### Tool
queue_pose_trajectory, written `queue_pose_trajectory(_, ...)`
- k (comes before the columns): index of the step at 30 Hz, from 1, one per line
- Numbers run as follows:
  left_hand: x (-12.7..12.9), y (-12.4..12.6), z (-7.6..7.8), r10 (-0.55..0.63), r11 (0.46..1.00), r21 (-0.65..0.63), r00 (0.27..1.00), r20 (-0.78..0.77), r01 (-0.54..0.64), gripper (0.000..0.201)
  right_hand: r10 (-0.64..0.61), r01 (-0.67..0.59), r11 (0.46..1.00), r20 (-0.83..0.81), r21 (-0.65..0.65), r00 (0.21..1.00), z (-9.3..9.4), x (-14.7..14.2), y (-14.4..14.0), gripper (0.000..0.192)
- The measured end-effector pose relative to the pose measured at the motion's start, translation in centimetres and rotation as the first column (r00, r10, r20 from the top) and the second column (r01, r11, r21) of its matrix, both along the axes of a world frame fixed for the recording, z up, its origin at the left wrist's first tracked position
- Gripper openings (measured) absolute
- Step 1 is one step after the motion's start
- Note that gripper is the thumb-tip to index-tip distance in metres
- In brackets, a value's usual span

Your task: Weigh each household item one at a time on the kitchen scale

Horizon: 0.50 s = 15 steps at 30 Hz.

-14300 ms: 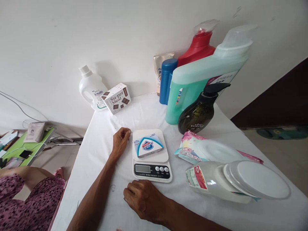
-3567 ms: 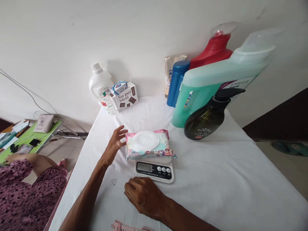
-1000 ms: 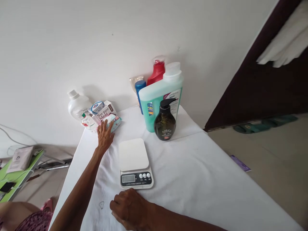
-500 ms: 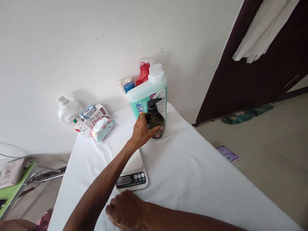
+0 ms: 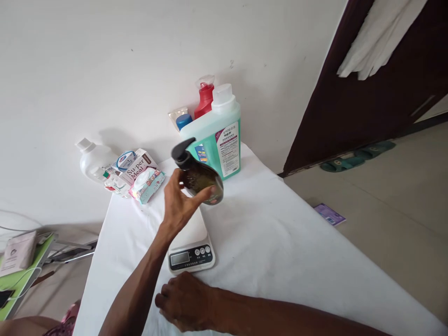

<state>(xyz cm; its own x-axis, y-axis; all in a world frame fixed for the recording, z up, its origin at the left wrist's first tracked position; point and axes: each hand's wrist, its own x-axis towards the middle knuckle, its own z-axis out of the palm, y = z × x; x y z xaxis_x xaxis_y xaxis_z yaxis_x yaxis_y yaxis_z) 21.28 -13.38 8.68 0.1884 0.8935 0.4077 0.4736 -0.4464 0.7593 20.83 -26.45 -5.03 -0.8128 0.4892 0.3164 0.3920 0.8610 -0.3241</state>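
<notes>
Left hand (image 5: 178,203) gripping one tilted pump bottle (image 5: 202,178); right hand (image 5: 185,301) fisted, contents hidden, beside one scale (image 5: 192,258).

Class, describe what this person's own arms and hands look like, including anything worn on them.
The left hand and right hand are ungloved. The left forearm and right forearm are bare: no sleeve, watch or bracelet shows. No ring is visible.

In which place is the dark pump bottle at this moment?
In the head view, the dark pump bottle is near the middle, tilted in the left hand, with the green jug behind it and the white scale lower in the picture.
</notes>
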Motion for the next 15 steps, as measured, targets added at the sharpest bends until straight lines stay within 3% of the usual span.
queue_pose_trajectory(3, -3.2, -1.4, 2.2, 0.088, 0.995, 0.049, 0.996, -0.023, -0.087, 0.051, 0.004, -0.004, 1.000, 0.001, -0.017, 1.000, 0.8, 0.3, 0.1, 0.012)
queue_pose_trajectory(6, -5.9, -2.6, 3.1, 0.164, 0.985, 0.074, 0.984, -0.070, -0.159, 0.052, 0.016, -0.016, 0.999, 0.010, -0.029, 1.000, 1.3, 0.5, 0.2, 0.012)
queue_pose_trajectory(10, -7.9, -3.6, 2.4, 0.205, 0.978, 0.064, 0.973, -0.108, -0.199, 0.053, 0.021, -0.020, 0.999, 0.035, -0.037, 0.999, 1.6, 0.7, 0.2, 0.013)
queue_pose_trajectory(15, -8.7, -3.7, 0.7, 0.205, 0.979, 0.032, 0.970, -0.131, -0.203, 0.053, 0.019, -0.018, 0.999, 0.034, -0.037, 0.999, 1.6, 0.8, 0.1, 0.013)
